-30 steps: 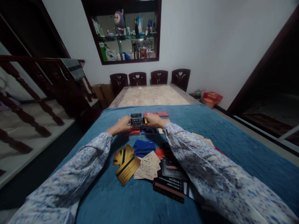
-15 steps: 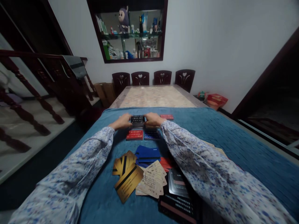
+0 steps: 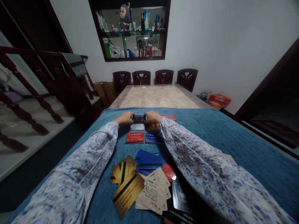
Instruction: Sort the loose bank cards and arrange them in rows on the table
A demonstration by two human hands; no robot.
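Blk cards (image 3: pixel 139 118) btwn L grip (image 3: pixel 124 119) & R grip (image 3: pixel 153 117).

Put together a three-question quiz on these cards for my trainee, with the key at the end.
1. Multiple choice: which stack lies between the left hand and the right hand?
A. Red
B. Black
C. Blue
2. True or false: the loose gold cards lie to the left of the loose beige cards.
3. Fill in the blank: the near red stack lies just left of the ____ stack.

Key:
1. B, the black stack.
2. True.
3. Blue; the blue stack is partly hidden by the right sleeve.
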